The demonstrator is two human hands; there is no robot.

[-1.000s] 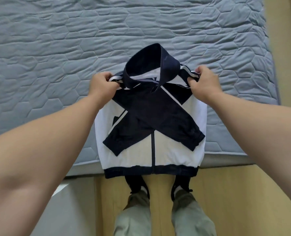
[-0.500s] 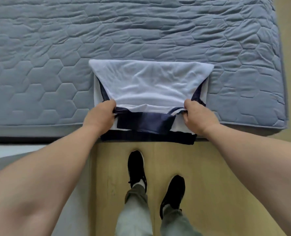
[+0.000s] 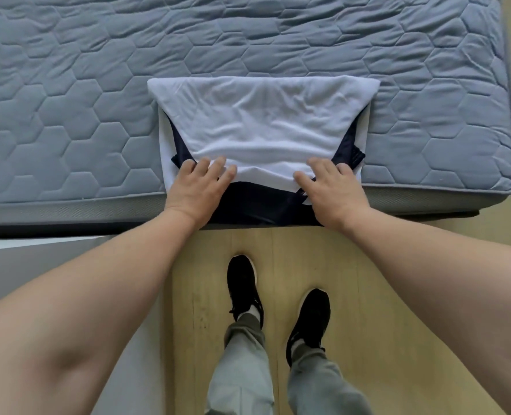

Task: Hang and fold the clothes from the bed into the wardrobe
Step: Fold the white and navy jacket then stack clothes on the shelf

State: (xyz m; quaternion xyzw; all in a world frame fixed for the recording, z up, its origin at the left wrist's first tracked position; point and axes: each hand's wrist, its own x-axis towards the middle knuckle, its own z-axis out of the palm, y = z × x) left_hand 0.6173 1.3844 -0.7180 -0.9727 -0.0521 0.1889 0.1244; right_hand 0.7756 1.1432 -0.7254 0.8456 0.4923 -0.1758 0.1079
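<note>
A white and navy jacket (image 3: 260, 124) lies folded in half on the near edge of the grey quilted bed (image 3: 68, 100), white back panel on top, navy hem hanging over the mattress side. My left hand (image 3: 199, 187) lies flat on the lower left corner of the fold, fingers straight. My right hand (image 3: 330, 190) presses the lower right corner the same way. Navy sleeve cuffs poke out at both sides of the fold.
The mattress stretches away behind and to both sides of the jacket. Below it is a wooden floor (image 3: 383, 310) where my black shoes (image 3: 243, 286) stand, and a grey-white surface (image 3: 53, 265) lies at the left. No wardrobe is in view.
The jacket's upper half with collar was folded down over the crossed sleeves. My hands then let go of the shoulders and flattened onto the near edge of the fold.
</note>
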